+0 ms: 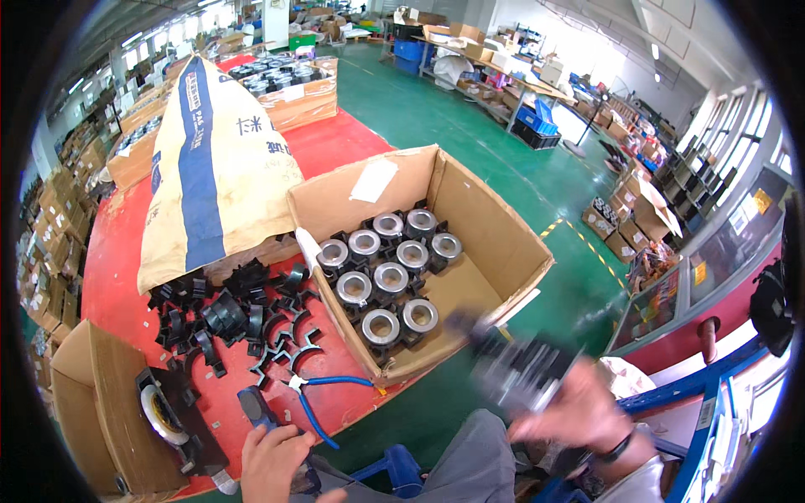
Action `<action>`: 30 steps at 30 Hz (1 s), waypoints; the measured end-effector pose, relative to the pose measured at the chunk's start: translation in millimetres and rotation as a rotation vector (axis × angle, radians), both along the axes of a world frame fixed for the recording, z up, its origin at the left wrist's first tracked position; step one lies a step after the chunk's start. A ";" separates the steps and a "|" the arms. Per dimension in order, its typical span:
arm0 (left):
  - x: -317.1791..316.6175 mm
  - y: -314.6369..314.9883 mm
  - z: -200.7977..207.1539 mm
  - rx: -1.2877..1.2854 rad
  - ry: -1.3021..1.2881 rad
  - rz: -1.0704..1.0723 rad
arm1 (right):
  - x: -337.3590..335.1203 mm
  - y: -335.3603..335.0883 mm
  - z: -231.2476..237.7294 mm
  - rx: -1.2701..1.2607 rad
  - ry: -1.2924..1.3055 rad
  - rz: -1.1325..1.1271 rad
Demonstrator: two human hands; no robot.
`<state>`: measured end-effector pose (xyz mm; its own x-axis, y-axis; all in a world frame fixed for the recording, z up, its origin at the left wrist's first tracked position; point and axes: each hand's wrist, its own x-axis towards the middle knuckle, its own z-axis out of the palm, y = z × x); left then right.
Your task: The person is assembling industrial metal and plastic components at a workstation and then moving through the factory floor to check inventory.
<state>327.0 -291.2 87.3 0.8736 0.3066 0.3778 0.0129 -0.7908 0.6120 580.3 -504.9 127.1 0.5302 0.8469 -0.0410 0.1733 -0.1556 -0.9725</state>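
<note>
My right hand (579, 411) is closed round a black-and-silver part (520, 369), smeared by motion, right of the open cardboard box (490, 226). Inside that box stand several black parts with silver metal rings (390, 277), set close together. At the lower middle, my left hand (272, 461) curls over a dark blue-and-black handheld tool (255, 407); its exact kind is unclear. Beside it on the red tabletop lie cutting pliers (314, 382) with blue handles. A heap of curved black plastic clips (226, 317) spreads to the left of the box.
A large cream sack (243, 168) with a blue stripe rests behind the clips. A smaller carton (109, 402) and a dark device with a pale ring (161, 415) stand at the left. A blue stool (398, 471) is near my legs; a blue frame (713, 419) is at the right.
</note>
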 end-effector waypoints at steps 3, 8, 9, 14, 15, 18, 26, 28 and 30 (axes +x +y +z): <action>-11.9 5.5 -40.4 0.083 0.070 0.040 | 59.2 40.5 45.5 -0.047 -0.429 -0.085; -3.4 9.2 -68.2 0.204 0.106 0.101 | 134.9 95.9 55.6 -0.458 -1.078 0.135; -2.9 10.8 -73.6 0.349 0.139 0.123 | 142.0 108.4 45.9 -0.562 -1.201 0.222; 0.3 14.8 -70.9 0.042 0.044 0.072 | 148.4 152.1 26.8 -1.087 -1.203 0.607; 0.5 15.7 -70.8 0.032 0.043 0.069 | 151.5 156.0 17.5 -1.099 -1.201 0.611; 1.1 16.0 -71.5 0.002 0.035 0.085 | 157.2 169.0 -11.3 -1.263 -1.243 0.756; 2.6 20.2 -73.8 -0.034 0.048 0.077 | 163.4 190.0 -48.8 -1.384 -1.293 0.927; 3.5 20.5 -74.2 -0.023 0.040 0.079 | 166.3 193.6 -54.8 -1.387 -1.286 0.955; 4.2 20.5 -74.7 -0.019 0.034 0.080 | 170.1 194.0 -60.8 -1.393 -1.282 0.974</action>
